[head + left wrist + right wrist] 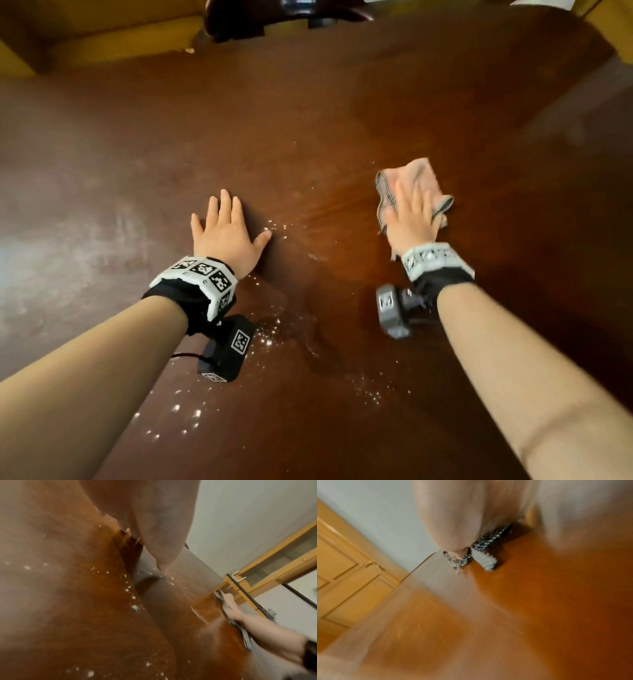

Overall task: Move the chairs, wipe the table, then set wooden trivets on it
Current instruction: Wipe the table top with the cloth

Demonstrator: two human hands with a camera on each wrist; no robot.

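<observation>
- The right hand (pixel 412 219) had no closed grip: its fingers lay straight and flat on a pink cloth (pixel 416 178) with a dark-striped edge, pressing it against the worktop (pixel 308 102). The right wrist view was blurred, which suggested the hand was in mid-stroke.
- The left hand (pixel 224 233) held nothing; it lay palm down with fingers spread on the bare wood, well apart from the cloth, seemingly as a brace.
- By my reading, the wiping step was under way and unfinished. A glossy, darker patch around and beyond the cloth looked wiped.
- White specks (pixel 270 329), crumbs or droplets, I could not tell which, were scattered beside the left hand and nearer the person, so that part looked undone.
- A pale, dusty haze (pixel 68 233) covered the left side of the worktop, also seemingly untouched.
- No chair stood against the near edge, so moving the chairs seemed done; a dark piece of furniture (pixel 274 17) showed past the far edge, too cropped to identify.
- No wooden trivets were in view; setting them remained.
- A yellow wooden door (pixel 342 574) and cabinet (pixel 274 563) stood along the walls.
- Nothing lay in the cloth's path except the resting left hand.
</observation>
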